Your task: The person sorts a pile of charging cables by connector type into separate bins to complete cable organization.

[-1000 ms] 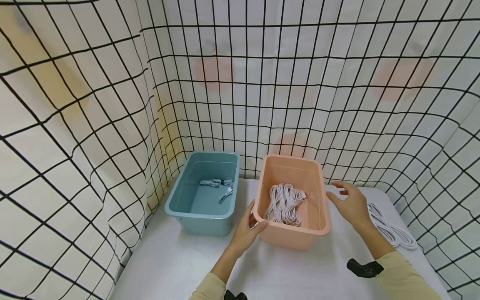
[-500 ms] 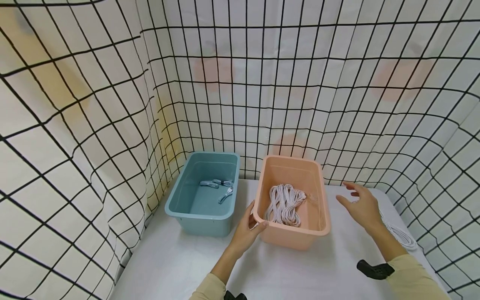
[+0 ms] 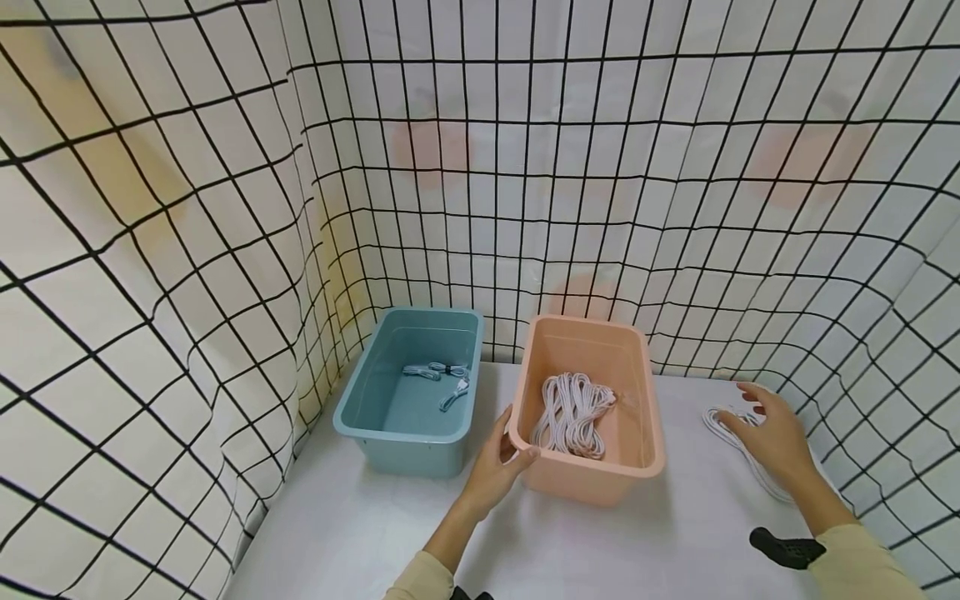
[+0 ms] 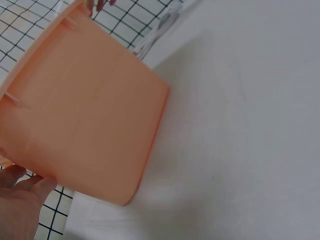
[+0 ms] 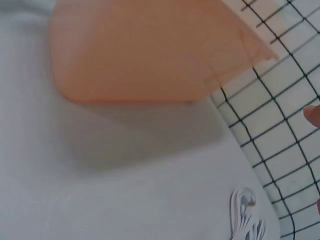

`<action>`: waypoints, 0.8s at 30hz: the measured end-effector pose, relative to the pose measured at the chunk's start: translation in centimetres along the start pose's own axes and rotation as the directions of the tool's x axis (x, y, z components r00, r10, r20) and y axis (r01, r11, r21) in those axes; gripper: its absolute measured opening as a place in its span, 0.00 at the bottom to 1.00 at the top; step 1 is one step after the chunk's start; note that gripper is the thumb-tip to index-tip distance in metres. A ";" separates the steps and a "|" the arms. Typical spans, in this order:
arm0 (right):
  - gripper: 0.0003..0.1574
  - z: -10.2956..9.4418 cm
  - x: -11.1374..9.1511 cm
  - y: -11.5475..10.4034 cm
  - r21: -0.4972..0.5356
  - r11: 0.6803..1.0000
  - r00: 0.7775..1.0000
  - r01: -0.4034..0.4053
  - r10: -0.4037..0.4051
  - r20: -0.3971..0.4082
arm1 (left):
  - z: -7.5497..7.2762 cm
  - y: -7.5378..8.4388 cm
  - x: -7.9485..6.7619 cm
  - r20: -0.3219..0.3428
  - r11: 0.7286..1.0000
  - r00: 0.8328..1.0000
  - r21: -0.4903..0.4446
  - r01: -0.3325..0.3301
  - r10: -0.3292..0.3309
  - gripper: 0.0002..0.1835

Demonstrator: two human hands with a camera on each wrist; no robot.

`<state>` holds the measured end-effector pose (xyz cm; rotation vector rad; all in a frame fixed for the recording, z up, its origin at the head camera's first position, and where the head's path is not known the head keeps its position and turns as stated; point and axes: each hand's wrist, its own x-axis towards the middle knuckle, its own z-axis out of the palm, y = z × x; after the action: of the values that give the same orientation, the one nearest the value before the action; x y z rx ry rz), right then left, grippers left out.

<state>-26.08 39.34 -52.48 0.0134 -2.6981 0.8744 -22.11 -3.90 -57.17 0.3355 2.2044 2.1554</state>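
Observation:
My left hand (image 3: 489,473) holds the near left corner of an orange plastic bin (image 3: 577,483), thumb over its rim. In the left wrist view its fingers (image 4: 42,187) lie against the bin's outer wall, under the rim. A thick looped bundle of white cord (image 3: 572,414) lies inside that bin. My right hand (image 3: 776,437) is over a second coiled white cord (image 3: 729,431) on the table at the right, partly hiding it. Thumb and fingers are spread with nothing between them. The right wrist view catches one end of that coil (image 5: 245,215) and a fingertip (image 5: 313,115).
Left of the orange bin stands a blue-green bin (image 3: 408,454) with a few small tied cables (image 3: 453,395) inside. White cloth covers the table (image 3: 360,533). Black netting over white sheeting (image 3: 562,192) encloses the back and both sides.
My right hand has moved away from the orange bin's right side, rightward to the coiled cord on the table. My left hand stays at the bin's corner. The view shifts slightly.

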 end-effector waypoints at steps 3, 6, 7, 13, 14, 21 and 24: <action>0.47 0.1 -0.4 1.9 -0.036 0.999 0.999 -0.037 0.037 0.015 | 0.1 -0.2 0.0 -0.001 1.000 1.000 0.013 -0.012 0.012 0.44; 0.46 0.3 -0.7 4.2 -0.075 0.995 0.998 -0.060 0.062 0.016 | 0.1 -0.3 0.1 0.000 1.000 1.000 0.012 -0.010 0.010 0.44; 0.45 0.3 -0.9 5.0 -0.091 0.994 0.998 -0.065 0.066 0.012 | 0.1 -0.3 0.1 0.000 1.000 1.000 0.014 -0.006 0.006 0.44; 0.43 0.6 -1.7 8.7 -0.129 0.984 0.992 -0.125 0.128 0.014 | 0.0 -0.4 0.1 -0.011 1.000 1.000 0.004 0.010 -0.010 0.44; 0.44 0.6 -1.9 9.1 -0.131 0.981 0.989 -0.143 0.148 0.022 | 0.0 -0.4 0.1 -0.013 1.000 1.000 0.004 0.009 -0.009 0.44; 0.51 0.8 -2.7 11.4 -0.155 0.963 0.967 -0.219 0.235 0.096 | 0.0 -0.4 -0.1 -0.014 1.000 1.000 0.023 -0.006 0.007 0.44; 0.49 1.0 -3.0 12.5 -0.185 0.964 0.970 -0.193 0.215 0.109 | 0.1 -0.3 0.0 -0.011 1.000 1.000 0.025 -0.010 0.010 0.44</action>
<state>-24.78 48.69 -61.30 -0.2608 -2.9270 0.7124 -22.15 -3.85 -57.46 0.3375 2.2426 2.1413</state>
